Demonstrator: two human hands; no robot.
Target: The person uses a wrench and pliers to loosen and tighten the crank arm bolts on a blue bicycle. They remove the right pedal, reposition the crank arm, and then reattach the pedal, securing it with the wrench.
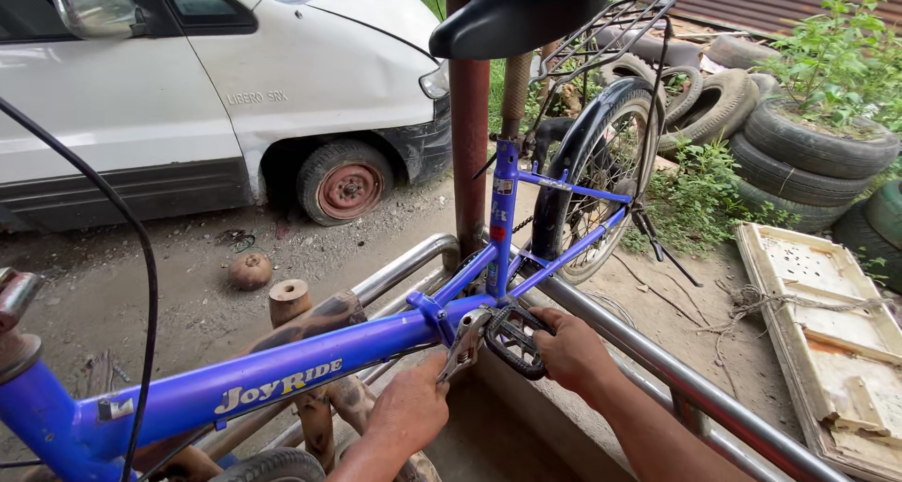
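Looks like the pedal-and-crank step on the blue bike, lower centre; left hand clenched on a wrench at the crank; right hand grasping the pedal; next move probably needs a firm turn while the pedal's braced.

One blue bicycle leans on one steel railing, with two hands at one pedal and one wrench. One white van stands behind. About five old tyres are stacked beside one white panel.
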